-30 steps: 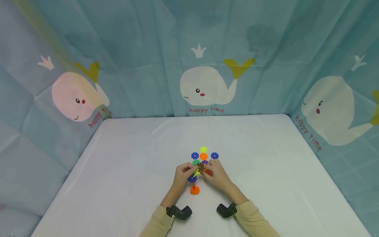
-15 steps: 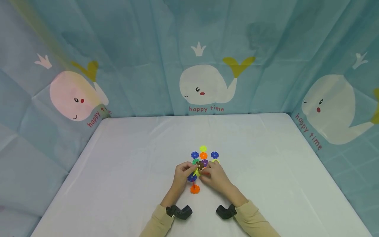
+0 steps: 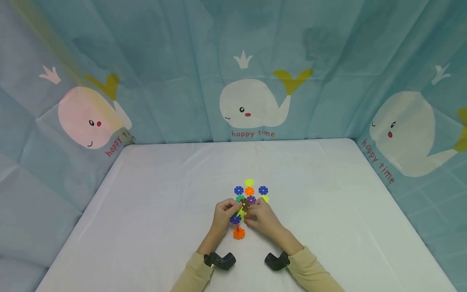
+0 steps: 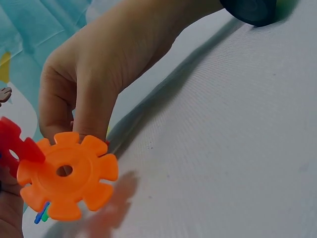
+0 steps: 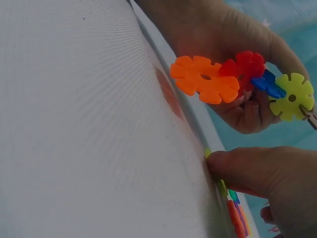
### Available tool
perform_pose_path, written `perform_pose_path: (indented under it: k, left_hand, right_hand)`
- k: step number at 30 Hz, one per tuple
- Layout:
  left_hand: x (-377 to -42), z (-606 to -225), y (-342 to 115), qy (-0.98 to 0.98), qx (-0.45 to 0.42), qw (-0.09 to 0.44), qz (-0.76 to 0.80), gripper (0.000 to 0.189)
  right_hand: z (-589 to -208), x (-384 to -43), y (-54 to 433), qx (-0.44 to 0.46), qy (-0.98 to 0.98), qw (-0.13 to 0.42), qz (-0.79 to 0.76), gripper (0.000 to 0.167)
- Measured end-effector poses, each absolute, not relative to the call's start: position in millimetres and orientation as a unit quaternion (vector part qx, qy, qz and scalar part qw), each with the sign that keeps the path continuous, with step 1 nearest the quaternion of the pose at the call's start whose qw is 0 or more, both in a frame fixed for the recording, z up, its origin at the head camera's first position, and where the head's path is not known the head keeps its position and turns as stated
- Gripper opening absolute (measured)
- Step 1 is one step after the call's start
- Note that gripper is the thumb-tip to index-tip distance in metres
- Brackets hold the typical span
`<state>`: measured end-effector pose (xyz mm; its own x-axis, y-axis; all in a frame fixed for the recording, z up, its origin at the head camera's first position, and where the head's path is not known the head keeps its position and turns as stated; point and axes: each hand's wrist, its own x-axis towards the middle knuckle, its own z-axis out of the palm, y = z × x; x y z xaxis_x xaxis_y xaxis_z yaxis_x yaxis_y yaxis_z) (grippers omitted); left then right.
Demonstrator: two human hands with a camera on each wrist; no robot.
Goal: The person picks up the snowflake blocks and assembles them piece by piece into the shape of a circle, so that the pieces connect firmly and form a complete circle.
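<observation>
In the head view, my left hand [image 3: 223, 213] pinches a chain of linked plastic snowflake discs. The orange disc [image 4: 67, 173] hangs at its near end, then a red disc [image 5: 245, 69], a blue disc [image 5: 267, 83], a yellow disc [image 5: 292, 96] and a brown disc [image 3: 245, 204]. My right hand [image 3: 267, 219] is low at the table, beside the chain. In the right wrist view its thumb and fingers pinch a second yellow disc [image 5: 222, 188], mostly hidden by the thumb.
More discs lie flat just beyond the hands: yellow [image 3: 249, 183], orange [image 3: 249, 191], purple [image 3: 251, 200], green [image 3: 239, 198] and two blue discs [image 3: 263, 190]. A yellow disc [image 3: 266, 199] lies by the right knuckles. Whale-printed curtains [image 3: 175, 105] surround the white table [image 3: 164, 194].
My right fingers have come away from the brown disc and moved slightly down and left to the yellow disc. The left hand keeps its hold on the chain; the brown disc has tilted.
</observation>
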<state>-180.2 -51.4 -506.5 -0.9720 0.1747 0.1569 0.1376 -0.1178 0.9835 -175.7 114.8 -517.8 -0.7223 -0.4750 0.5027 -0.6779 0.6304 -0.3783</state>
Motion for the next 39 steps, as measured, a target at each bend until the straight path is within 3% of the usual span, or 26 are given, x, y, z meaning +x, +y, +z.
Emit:
perform_pose_path:
  k: [11, 18, 27, 39]
  left_hand:
    - [-170.2, -484.0, -49.9, 0.66, 0.15, -0.004, 0.736, 0.021]
    - [-169.9, -482.7, -49.5, 0.661, 0.152, 0.006, 0.735, 0.023]
    - [-177.9, -500.4, -50.2, 0.657, 0.136, 0.022, 0.741, 0.022]
    - [-176.5, -497.1, -49.7, 0.666, 0.124, 0.031, 0.735, 0.025]
  right_hand:
    - [-514.1, -165.6, 109.4, 0.372, -0.86, 0.112, 0.331, 0.016]
    - [-508.0, -165.0, 113.4, 0.271, -0.82, 0.075, 0.498, 0.007]
    - [-473.6, -163.6, 128.9, 0.211, -0.762, 0.053, 0.61, 0.005]
    - [-473.2, -164.3, 133.1, 0.206, -0.715, 0.068, 0.664, 0.008]
